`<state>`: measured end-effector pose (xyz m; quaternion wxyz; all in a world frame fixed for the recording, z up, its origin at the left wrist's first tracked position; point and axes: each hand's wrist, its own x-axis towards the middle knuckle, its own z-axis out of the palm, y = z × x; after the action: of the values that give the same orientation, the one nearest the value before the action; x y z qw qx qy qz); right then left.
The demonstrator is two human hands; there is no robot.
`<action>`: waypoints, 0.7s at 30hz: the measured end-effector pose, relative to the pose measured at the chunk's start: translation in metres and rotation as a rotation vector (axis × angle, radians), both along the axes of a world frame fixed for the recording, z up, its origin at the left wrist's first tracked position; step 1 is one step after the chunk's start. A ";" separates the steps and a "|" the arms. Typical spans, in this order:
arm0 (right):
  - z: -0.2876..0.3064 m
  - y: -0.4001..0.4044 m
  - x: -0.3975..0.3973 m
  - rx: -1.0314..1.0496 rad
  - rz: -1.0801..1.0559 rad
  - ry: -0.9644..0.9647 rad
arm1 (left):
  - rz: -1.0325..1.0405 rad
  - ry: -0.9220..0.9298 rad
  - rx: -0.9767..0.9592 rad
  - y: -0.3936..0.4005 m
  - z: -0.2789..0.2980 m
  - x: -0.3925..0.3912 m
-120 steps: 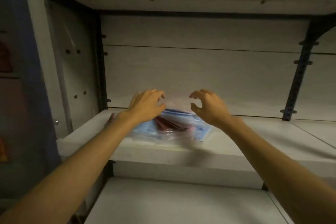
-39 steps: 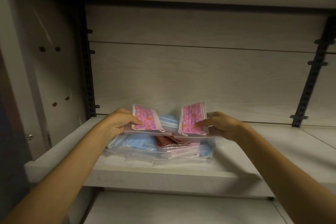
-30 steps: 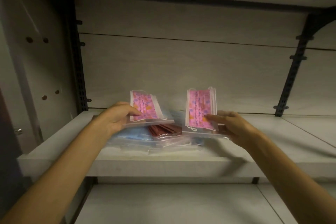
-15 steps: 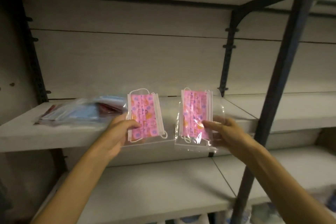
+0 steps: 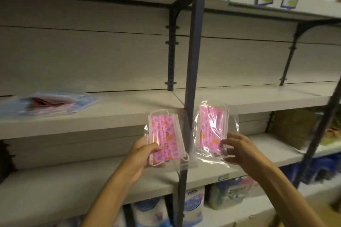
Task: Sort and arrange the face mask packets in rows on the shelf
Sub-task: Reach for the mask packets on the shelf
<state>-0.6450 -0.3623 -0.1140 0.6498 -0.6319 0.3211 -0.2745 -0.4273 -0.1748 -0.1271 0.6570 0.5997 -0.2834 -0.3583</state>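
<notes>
Pink mask packets, two, one gripped by left hand [image 5: 145, 153], one pinched by right hand [image 5: 238, 150]

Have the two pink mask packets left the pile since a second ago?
Yes. Both pink packets, in the left hand and right hand, now sit right of the pile, near the dark upright post.

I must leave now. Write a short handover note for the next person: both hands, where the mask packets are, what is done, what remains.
Left hand grips one clear plastic packet of pink patterned masks. Right hand pinches a second pink packet. Both are in the air before the dark upright post.
The mixed pile of blue and dark red packets lies unsorted on the grey shelf, at the left.
Done: two pink packets in hand.
Left: place them, then arrange all packets in rows.
</notes>
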 end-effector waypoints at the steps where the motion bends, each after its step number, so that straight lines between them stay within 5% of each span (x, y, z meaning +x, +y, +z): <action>1: -0.001 -0.011 -0.009 -0.007 -0.033 0.003 | -0.018 -0.014 0.001 -0.012 0.000 -0.011; 13: 0.002 -0.179 -0.060 -0.088 -0.205 -0.087 | -0.064 -0.176 -0.076 -0.211 0.030 -0.063; 21: 0.038 -0.324 -0.073 -0.215 -0.138 -0.055 | -0.064 -0.204 -0.112 -0.345 0.064 -0.061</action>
<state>-0.7177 -0.6864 -0.0764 0.5665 -0.6665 0.3147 -0.3686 -0.4883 -0.5196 -0.0630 0.6455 0.5859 -0.3874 -0.3000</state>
